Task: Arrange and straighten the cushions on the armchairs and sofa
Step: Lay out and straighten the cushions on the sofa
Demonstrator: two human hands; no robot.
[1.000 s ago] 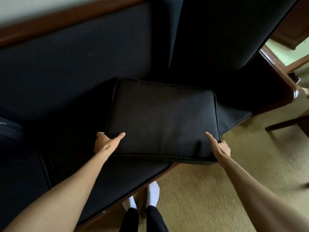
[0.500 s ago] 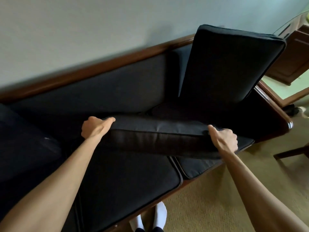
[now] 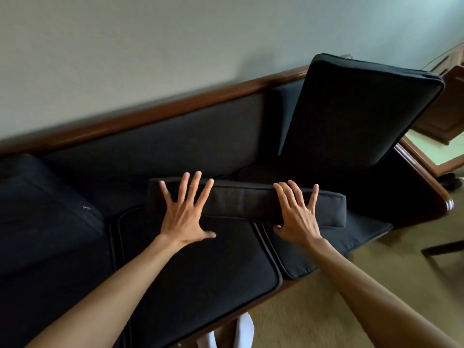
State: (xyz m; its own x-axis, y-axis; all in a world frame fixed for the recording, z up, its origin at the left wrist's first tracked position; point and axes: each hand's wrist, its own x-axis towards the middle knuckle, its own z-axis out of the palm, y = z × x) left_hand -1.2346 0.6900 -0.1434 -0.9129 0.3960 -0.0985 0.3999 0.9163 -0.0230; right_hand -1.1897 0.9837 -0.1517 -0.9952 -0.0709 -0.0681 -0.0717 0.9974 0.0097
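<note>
Palms first: left hand (image 3: pixel 184 217) and right hand (image 3: pixel 297 217) lie flat, fingers spread, on the cushion (image 3: pixel 247 202) lying across the sofa (image 3: pixel 195 267) seat seam. Probably light, soft and grippy; best held by both short ends. Another cushion (image 3: pixel 359 106) leans tilted at two o'clock.

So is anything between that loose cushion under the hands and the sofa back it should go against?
Nothing visible. Both hands, left hand and right hand, lie flat with spread fingers on the loose cushion. The seat behind it up to the sofa back looks bare. The upright cushion stands off to the right.
</note>
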